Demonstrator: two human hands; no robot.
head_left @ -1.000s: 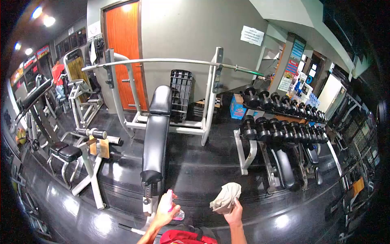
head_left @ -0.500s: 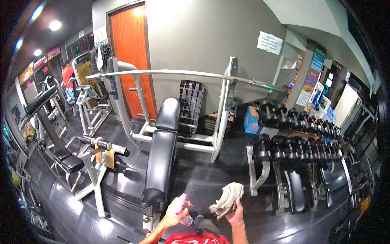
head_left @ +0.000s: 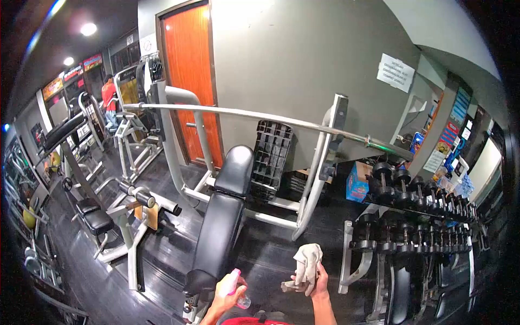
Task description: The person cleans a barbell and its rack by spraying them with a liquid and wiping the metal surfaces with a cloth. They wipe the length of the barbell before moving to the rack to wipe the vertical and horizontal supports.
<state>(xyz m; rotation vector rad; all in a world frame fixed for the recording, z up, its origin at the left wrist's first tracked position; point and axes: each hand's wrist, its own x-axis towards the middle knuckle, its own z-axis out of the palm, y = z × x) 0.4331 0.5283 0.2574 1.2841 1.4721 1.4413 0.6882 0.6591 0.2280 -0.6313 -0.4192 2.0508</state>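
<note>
My left hand (head_left: 228,297) is wrapped round a spray bottle (head_left: 243,301) with a pink-and-white head and a clear body. In my right hand (head_left: 320,281) is a crumpled, light grey-beige cloth (head_left: 307,263), gathered up with a loose end drooping to the left. Both hands are low in the view, apart from each other. Just beyond my left hand is the seat end of a black padded weight bench (head_left: 218,230). A long metal barbell (head_left: 254,115) without visible plates rests across the rack uprights above the bench.
A two-tier rack of black dumbbells (head_left: 417,235) stands to the right, with a blue-and-orange box (head_left: 358,181) at its near end. A leg machine (head_left: 127,233) occupies the left. Farther back, a person in a red top (head_left: 109,97) stands among machines near an orange door (head_left: 189,81).
The view has tilted and shifted, so the bench and racks appear larger and lower. The cloth is bunched more upright in my right hand. My left hand still holds the spray bottle.
</note>
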